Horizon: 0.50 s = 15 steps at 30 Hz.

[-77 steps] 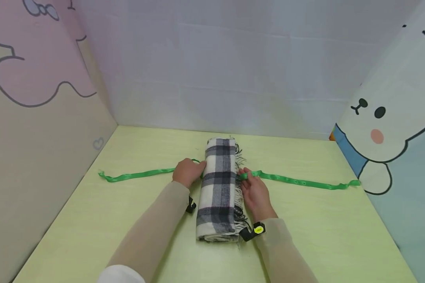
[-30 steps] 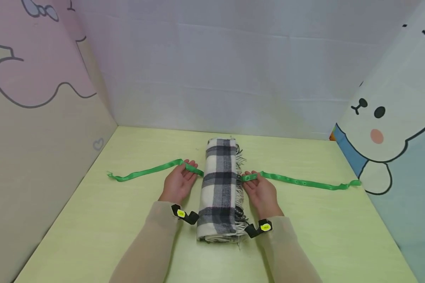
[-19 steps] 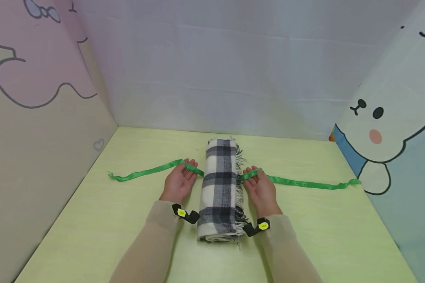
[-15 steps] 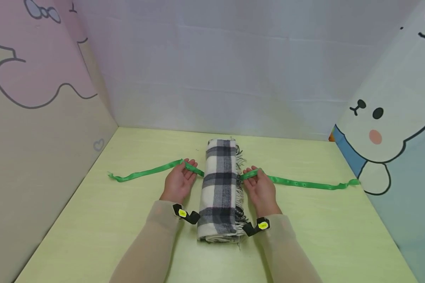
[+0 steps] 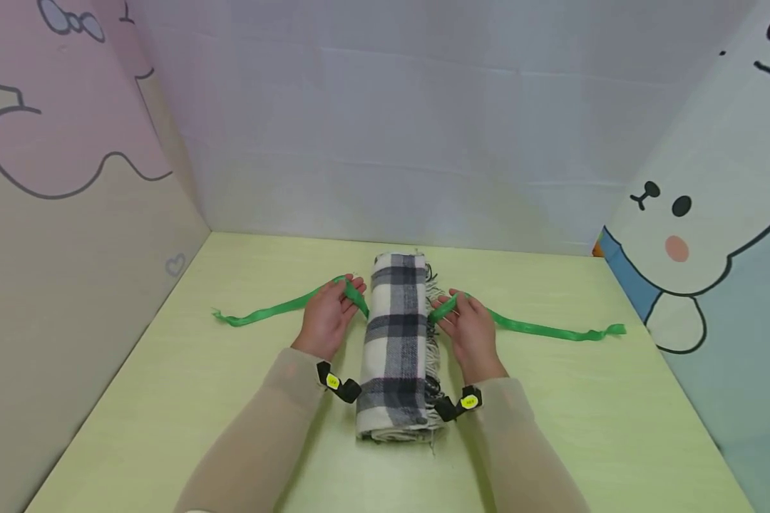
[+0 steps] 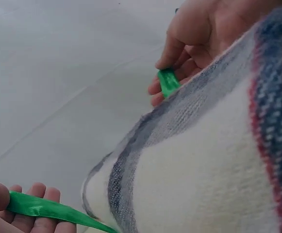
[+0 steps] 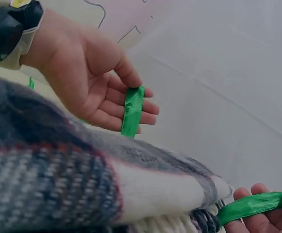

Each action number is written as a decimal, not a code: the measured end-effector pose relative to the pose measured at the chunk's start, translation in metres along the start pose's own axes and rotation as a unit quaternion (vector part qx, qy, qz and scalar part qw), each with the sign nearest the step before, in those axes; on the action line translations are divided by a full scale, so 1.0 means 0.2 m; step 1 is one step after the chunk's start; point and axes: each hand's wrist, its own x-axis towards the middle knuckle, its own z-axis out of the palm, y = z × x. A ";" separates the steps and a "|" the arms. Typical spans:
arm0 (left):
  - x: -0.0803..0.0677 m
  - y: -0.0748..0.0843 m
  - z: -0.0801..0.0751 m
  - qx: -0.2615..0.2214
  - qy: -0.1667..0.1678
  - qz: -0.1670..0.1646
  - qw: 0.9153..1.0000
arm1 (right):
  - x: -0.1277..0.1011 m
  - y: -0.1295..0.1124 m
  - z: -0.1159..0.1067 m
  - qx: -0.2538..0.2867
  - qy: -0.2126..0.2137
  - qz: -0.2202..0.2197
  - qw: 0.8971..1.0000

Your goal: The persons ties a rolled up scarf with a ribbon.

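A rolled plaid cloth with fringe (image 5: 396,349), a scarf or small blanket in white, grey and black, lies lengthwise on the table. A green ribbon (image 5: 539,330) comes out on both sides of the roll; its middle is hidden, seemingly beneath. Left of the roll, my left hand (image 5: 326,317) pinches the ribbon between thumb and fingers, palm up. On the fringed side, my right hand (image 5: 473,333) pinches the other stretch in the same way. The right wrist view shows the left thumb pressing the ribbon (image 7: 132,109) against spread fingers. Both ribbon ends trail outward on the table.
The pale yellow-green table (image 5: 590,420) is closed in by a white back wall (image 5: 391,128) and printed side panels, a pink figure on the left and a white bear (image 5: 712,214) on the right. Black wrist cameras (image 5: 339,382) sit on both sleeves near the roll.
My left hand first turned palm up and took the ribbon. Both hands have since risen slightly, lifting the ribbon beside the roll and drawing its trailing ends inward. The roll stays in place.
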 end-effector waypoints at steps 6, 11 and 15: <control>0.00 0.04 0.06 0.101 -0.026 0.016 0.994 | 0.00 -0.01 0.04 -0.056 -0.025 -0.050 0.997; 0.00 0.05 0.11 0.169 -0.054 0.027 0.984 | 0.00 -0.02 0.08 -0.107 -0.047 -0.066 0.991; 0.00 0.05 0.12 0.237 -0.073 0.018 0.969 | 0.00 -0.03 0.09 -0.154 -0.062 -0.068 0.984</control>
